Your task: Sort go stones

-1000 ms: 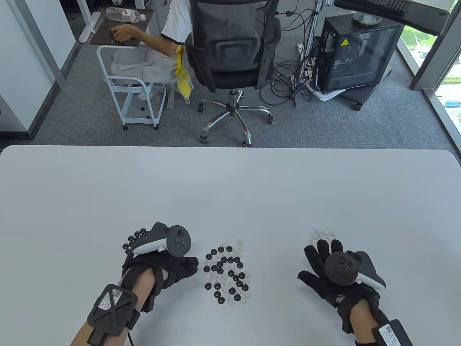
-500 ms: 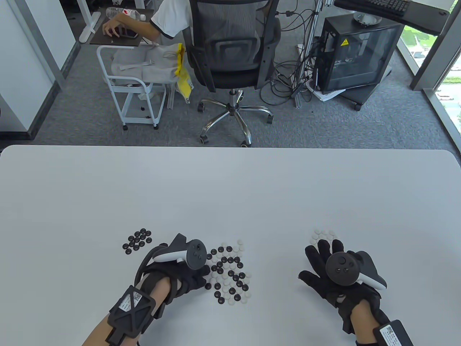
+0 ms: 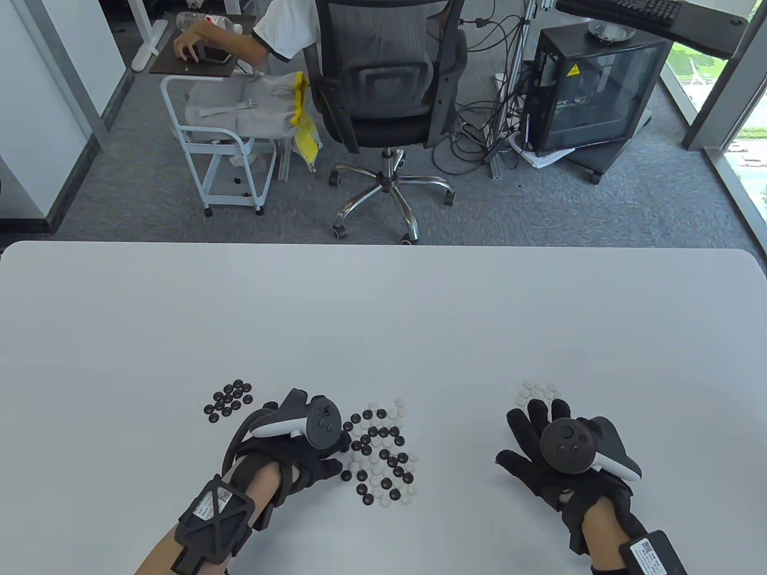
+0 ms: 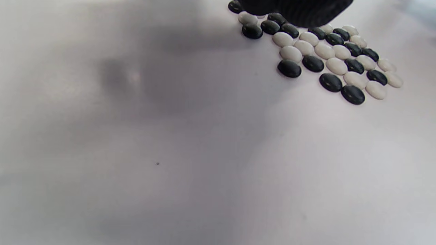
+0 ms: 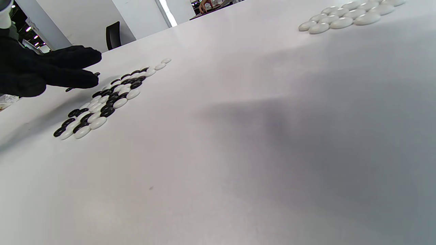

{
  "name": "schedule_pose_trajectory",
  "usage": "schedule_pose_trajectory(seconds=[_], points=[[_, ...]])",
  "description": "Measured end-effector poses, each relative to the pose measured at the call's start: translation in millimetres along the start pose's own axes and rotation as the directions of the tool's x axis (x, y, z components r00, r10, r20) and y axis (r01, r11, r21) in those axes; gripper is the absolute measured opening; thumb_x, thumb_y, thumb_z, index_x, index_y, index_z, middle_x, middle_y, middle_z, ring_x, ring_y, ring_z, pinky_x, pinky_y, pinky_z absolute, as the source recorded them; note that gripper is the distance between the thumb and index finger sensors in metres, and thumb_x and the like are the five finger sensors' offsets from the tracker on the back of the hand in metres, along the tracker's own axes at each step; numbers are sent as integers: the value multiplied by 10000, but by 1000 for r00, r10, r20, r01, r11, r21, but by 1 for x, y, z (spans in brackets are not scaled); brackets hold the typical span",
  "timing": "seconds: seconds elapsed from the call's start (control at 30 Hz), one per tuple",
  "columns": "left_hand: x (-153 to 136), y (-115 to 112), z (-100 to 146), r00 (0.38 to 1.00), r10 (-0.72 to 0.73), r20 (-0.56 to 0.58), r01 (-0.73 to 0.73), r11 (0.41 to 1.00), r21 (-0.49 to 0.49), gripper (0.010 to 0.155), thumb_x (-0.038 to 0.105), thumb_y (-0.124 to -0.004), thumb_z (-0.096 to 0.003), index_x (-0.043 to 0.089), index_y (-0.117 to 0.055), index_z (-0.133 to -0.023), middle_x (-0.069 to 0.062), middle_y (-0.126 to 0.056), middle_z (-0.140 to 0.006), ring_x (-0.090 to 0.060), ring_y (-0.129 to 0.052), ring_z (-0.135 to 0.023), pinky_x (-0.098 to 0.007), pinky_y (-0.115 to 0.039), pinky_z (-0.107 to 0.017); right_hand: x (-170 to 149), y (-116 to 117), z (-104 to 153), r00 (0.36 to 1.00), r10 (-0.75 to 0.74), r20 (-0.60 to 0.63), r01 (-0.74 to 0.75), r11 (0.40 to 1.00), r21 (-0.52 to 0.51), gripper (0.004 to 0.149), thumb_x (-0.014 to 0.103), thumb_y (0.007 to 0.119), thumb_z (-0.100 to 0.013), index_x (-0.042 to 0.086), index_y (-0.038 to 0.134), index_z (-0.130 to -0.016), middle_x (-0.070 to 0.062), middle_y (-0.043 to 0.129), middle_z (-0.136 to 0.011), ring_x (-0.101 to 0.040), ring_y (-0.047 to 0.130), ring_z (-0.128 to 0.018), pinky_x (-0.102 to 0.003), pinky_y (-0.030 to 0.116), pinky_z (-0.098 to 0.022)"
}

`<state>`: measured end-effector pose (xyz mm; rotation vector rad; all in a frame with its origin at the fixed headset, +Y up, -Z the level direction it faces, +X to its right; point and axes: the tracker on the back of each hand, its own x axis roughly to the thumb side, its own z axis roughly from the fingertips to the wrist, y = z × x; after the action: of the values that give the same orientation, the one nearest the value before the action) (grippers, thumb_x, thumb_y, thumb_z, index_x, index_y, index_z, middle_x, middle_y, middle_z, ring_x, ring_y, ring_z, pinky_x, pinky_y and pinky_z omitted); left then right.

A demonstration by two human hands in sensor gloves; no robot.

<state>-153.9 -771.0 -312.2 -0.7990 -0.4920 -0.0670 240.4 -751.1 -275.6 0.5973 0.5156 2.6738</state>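
Note:
A mixed pile of black and white Go stones (image 3: 380,455) (image 4: 327,54) (image 5: 105,98) lies near the table's front middle. A small group of black stones (image 3: 229,400) sits to its left. A small group of white stones (image 3: 536,390) (image 5: 344,17) sits to its right. My left hand (image 3: 332,458) (image 4: 296,12) (image 5: 68,71) reaches over the pile's left edge with its fingertips down among the stones. Whether it pinches one is hidden. My right hand (image 3: 527,434) lies flat with fingers spread, just in front of the white group, and holds nothing.
The white table (image 3: 383,323) stretches far behind the stones to its back edge (image 3: 383,244). Beyond it stand an office chair (image 3: 383,78), a computer case (image 3: 593,90) and a white cart (image 3: 222,156) with a person seated beside it.
My left hand moved right from beside the black group to the mixed pile's left edge, then drew back slightly. The right hand stayed still.

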Motion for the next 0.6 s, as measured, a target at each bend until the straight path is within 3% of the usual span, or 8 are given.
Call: schedule_pose_trajectory(seconds=[0.1,0.2,0.43,0.6], points=[[-3,-9,-1,1000,-20,-18,20,1000,-19,674,509,-509,-544,377,-247,-1151,-242,150,-1114,-544,177,-939,-831,-50,-570,0,-1,0,1000,-1,2,1,1000,-5,853,503,497,-625,-92,260,-1189,-512,90,-1107,-732,-26,-887,-884,77,-514],[-18,-15,14,998,5,-55,-5,1000,-11,666,507,-515,-543,376,-290,-1156,-241,137,-1120,-543,168,-943,-830,-54,-569,0,0,0,1000,0,4,0,1000,-2,852,503,497,-625,-91,261,-1188,-513,89,-1106,-733,-26,-886,-885,77,-513],[-92,-30,49,953,146,-264,-145,989,23,649,500,-536,-544,373,-351,-1152,-233,129,-1116,-541,164,-940,-828,-50,-567,0,0,0,1000,1,7,-1,1000,2,853,504,497,-624,-90,260,-1189,-512,90,-1107,-730,-26,-888,-885,78,-514],[-120,-24,47,920,214,-328,-211,976,45,648,502,-525,-542,380,-340,-1152,-215,169,-1098,-531,197,-930,-825,-26,-564,1,0,-1,1000,1,3,-1,1000,7,852,503,496,-625,-91,261,-1188,-513,91,-1106,-732,-26,-887,-885,78,-513]])
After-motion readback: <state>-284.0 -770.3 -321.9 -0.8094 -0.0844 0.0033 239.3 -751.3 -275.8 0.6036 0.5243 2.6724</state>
